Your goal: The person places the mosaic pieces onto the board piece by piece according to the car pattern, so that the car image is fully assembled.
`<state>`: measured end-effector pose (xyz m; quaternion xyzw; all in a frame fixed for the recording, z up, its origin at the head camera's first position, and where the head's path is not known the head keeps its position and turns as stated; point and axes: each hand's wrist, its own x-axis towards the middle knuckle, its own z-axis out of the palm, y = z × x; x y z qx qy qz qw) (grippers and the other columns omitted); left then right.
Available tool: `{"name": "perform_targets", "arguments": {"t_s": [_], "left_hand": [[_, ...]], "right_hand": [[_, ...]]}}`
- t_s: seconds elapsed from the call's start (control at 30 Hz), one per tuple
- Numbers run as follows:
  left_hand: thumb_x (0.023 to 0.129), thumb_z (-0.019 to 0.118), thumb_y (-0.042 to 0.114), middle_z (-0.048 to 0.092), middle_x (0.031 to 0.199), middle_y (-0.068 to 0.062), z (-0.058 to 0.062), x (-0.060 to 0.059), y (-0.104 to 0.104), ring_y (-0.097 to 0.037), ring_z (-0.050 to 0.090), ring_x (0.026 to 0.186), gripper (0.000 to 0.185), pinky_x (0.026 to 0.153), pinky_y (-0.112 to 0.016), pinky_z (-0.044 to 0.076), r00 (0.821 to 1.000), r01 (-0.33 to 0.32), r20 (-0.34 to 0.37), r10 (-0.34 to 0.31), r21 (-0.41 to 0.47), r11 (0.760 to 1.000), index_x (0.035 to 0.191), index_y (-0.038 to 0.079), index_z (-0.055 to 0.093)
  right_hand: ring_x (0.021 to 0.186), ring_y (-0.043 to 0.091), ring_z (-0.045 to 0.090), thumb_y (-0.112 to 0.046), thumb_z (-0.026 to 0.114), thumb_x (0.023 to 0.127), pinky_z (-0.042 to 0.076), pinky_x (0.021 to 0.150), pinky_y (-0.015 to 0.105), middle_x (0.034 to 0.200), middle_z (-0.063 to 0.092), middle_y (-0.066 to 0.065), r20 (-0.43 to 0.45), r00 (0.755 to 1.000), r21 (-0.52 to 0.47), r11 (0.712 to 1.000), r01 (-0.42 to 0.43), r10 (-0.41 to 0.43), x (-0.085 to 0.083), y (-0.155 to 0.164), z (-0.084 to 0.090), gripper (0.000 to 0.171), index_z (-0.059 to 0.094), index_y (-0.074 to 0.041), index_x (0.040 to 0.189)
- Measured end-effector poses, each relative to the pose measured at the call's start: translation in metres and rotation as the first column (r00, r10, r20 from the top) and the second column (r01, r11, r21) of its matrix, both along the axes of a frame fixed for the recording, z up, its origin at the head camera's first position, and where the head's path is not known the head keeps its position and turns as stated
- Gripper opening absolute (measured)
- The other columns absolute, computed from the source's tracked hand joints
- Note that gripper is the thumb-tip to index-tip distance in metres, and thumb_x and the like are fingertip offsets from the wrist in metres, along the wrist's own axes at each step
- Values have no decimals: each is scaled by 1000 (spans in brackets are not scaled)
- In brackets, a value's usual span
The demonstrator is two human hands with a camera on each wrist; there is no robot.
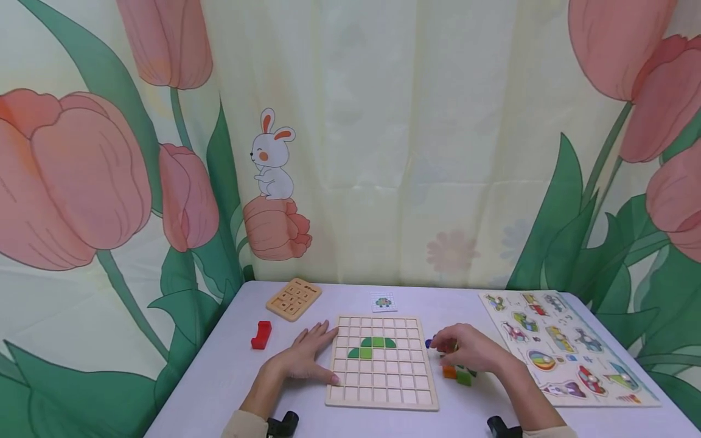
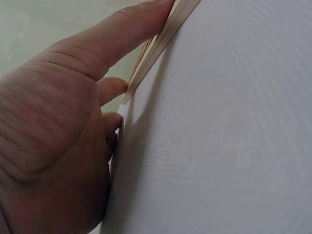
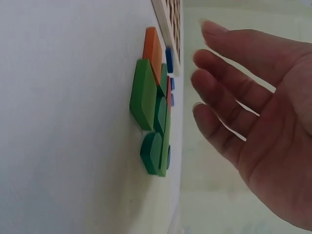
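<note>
Recording pale wooden grid board (image 1: 382,367) lying flat, bearing five green pieces (image 1: 378,342) across two adjacent rows, curved ones dark, squares light. Observing loose orange, green, red, blue blocks (image 3: 160,114) lying bunched near its right edge.

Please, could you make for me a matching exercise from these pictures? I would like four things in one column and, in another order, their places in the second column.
Things
1. left hand
2. right hand
3. red piece
4. picture card

Places
A. on the table, beyond the far edge of the grid board
B. above the loose coloured blocks
C. touching the left edge of the grid board
D. between the table's left edge and the left hand

Right pairs: 1-C, 2-B, 3-D, 4-A
</note>
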<state>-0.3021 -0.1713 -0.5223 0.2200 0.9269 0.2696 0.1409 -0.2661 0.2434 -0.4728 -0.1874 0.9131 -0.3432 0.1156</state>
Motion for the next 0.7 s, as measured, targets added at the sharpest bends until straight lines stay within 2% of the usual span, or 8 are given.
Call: {"name": "perform_targets", "arguments": {"t_s": [0.3, 0.7], "left_hand": [[69, 84, 67, 19, 175, -9, 1, 1, -1, -32, 8, 164, 115, 130, -63, 4, 1000, -2, -11, 2, 6, 1000, 164, 27, 34], [69, 84, 67, 19, 175, -9, 1, 0, 0, -31, 8, 164, 115, 131, -61, 4, 1000, 0, -9, 0, 4, 1000, 164, 26, 34]], "right_hand": [[81, 19, 59, -2, 87, 77, 49, 69, 25, 89, 71, 1, 61, 997, 14, 999, -38, 37, 0, 6, -3, 25, 79, -11, 99], [79, 21, 59, 2, 87, 77, 49, 67, 26, 84, 69, 0, 69, 995, 65, 995, -70, 65, 2, 4, -8, 23, 77, -15, 90]]}}
